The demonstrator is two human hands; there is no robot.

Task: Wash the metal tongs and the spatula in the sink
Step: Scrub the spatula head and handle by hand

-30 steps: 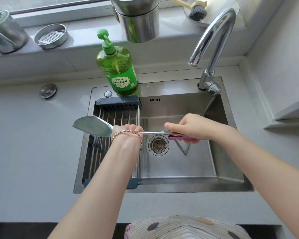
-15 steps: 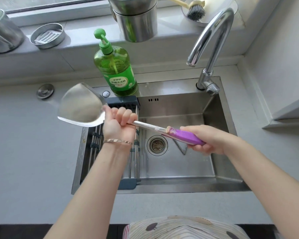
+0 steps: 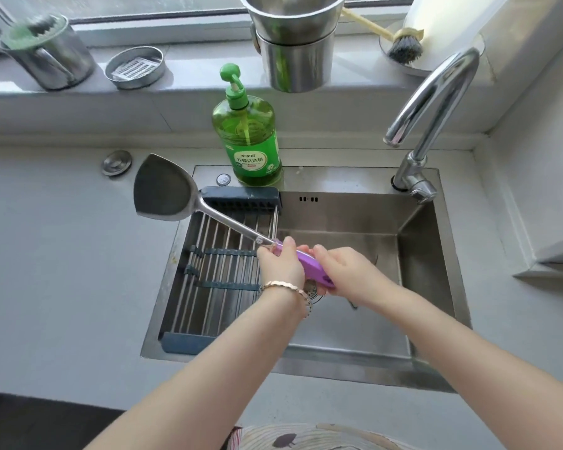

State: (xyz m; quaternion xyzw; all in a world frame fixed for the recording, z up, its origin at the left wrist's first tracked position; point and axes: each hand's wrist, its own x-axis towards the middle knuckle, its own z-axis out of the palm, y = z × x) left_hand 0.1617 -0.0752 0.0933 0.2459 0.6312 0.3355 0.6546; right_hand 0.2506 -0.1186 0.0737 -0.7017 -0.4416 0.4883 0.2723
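Note:
A metal spatula (image 3: 163, 193) with a purple handle slants over the steel sink (image 3: 355, 319), blade up at the left above the counter edge. My left hand (image 3: 281, 266) grips the front of the purple handle where it meets the metal shaft. My right hand (image 3: 345, 271) holds the rear of the handle from the right. A small part of the metal tongs (image 3: 353, 304) shows on the sink floor under my right wrist; the rest is hidden. No water runs from the faucet (image 3: 433, 102).
A drying rack (image 3: 215, 271) spans the sink's left half. A green dish soap bottle (image 3: 246, 138) stands on the sink's back rim. On the windowsill are steel cups (image 3: 294, 43), a round dish (image 3: 135, 68) and a brush (image 3: 403, 48). Grey counter surrounds the sink.
My left hand slid down the shaft from beside the blade to the purple handle. The spatula tilted, its blade rising to the left, and both hands came close together.

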